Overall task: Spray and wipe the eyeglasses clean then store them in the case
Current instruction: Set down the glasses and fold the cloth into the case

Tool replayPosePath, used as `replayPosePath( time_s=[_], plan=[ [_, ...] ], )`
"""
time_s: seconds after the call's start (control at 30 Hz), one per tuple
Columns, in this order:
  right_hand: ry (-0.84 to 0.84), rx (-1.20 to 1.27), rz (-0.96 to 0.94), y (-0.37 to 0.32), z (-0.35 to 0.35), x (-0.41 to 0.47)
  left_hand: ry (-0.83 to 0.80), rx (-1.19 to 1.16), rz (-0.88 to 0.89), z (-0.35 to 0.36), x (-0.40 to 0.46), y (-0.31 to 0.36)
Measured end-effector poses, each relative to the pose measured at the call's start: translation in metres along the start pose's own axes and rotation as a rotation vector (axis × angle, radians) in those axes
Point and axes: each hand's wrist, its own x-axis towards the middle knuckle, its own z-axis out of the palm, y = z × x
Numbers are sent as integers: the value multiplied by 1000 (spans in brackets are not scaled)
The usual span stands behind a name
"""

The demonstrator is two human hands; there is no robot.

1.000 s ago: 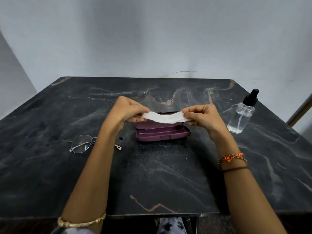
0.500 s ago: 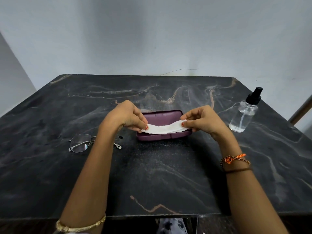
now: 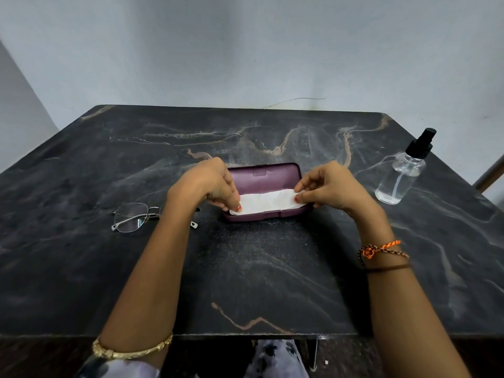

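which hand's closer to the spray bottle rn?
Right. The right hand pinches the cloth at the case's right end, with bare table between it and the spray bottle. The left hand holds the cloth's far end, beyond the case.

hands pinching cloth, open case

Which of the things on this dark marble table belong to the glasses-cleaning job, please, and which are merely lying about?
Belonging to the job:
thin metal-framed eyeglasses
open maroon hard case
white folded cloth, pinched by left hand and right hand
clear plastic spray bottle with black nozzle

Lying about:
thin stray wire at the far table edge
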Motion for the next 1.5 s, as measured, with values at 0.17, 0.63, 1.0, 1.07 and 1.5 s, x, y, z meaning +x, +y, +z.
replayPosePath(
  time_s=[0.17, 0.63, 1.0, 1.07, 1.5],
  plan=[
    [-15, -68, -29, 0, -1, -1, 1, 67, -11, 2, 2, 1],
    [14, -78, 7, -1, 5, 0, 6, 274, 44, 2, 1, 0],
    [5, -95, 78, 2, 7, 4, 63, 287, 47, -3, 2, -2],
    [0, -66, 94, 3, 6, 5, 151, 282, 7, -2, 5, -3],
    [-3, -16, 233, 4, 5, 7, 169, 347, -175, 4, 10, -2]
  ],
)
